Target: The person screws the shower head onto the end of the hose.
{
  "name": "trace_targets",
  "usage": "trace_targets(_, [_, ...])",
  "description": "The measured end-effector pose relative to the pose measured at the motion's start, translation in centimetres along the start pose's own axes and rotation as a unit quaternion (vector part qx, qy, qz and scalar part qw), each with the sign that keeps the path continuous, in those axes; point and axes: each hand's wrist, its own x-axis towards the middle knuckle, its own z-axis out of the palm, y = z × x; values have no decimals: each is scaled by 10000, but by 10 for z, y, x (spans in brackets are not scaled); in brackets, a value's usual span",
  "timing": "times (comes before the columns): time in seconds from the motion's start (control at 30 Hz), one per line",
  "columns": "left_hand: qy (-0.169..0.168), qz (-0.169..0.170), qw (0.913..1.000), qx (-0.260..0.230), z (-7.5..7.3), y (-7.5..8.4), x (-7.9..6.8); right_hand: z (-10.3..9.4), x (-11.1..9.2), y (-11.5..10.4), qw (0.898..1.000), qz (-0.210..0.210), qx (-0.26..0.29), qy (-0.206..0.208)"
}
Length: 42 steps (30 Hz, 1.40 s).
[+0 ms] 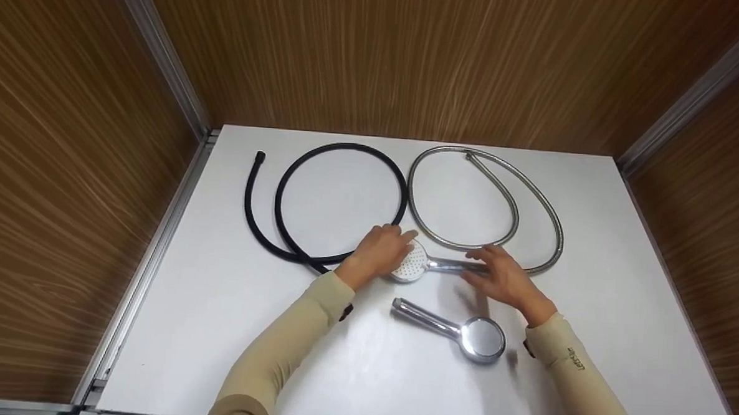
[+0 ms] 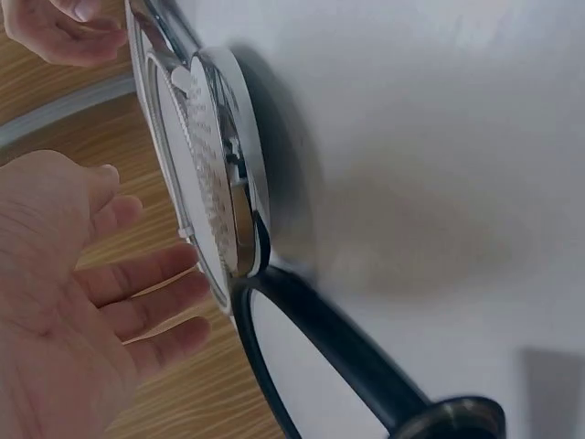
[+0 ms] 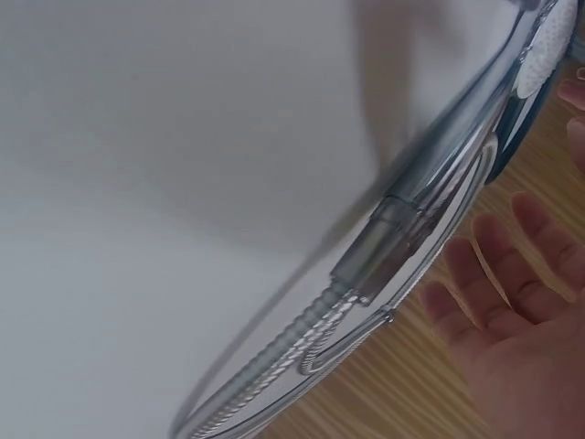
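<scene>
A chrome hand shower [image 1: 412, 265] with a white dotted spray face lies face up in the middle of the white table. Its handle [image 3: 457, 137] meets the ribbed metal hose [image 3: 306, 334] at a chrome nut [image 3: 375, 247]. Over the left rim of the spray face hovers my left hand [image 1: 381, 251], its loosely spread fingers [image 2: 151, 315] beside the head. My right hand [image 1: 500, 275] is open around the handle's end, and a gap shows between its fingers [image 3: 512, 265] and the nut. Neither hand grips anything.
A second chrome hand shower [image 1: 482, 340] lies face down nearer the front. The black hose [image 1: 347, 146] loops across the left, one end [image 1: 259, 157] toward the back. Behind the right hand curls the metal hose. Wood-grain panels [image 1: 376, 58] wall in the table [image 1: 214, 344].
</scene>
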Motion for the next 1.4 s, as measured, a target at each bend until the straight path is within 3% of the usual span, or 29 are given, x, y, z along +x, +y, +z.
trace_targets(0.33, [411,199,9987,-212,-11,-16,-27,5,2,-24,9980,-628,20,-55])
trace_targets(0.73, [1148,290,9929,-116,-3,-48,-78,14,-5,-50,9954,-583,314,-687])
trace_targets(1.2, [1285,206,9909,-355,3,-72,-116,35,-10,-64,9927,-912,41,-792])
trace_targets(1.4, [1423,487,9878,-410,11,-80,-132,44,-12,-70,9913,-963,-69,-892])
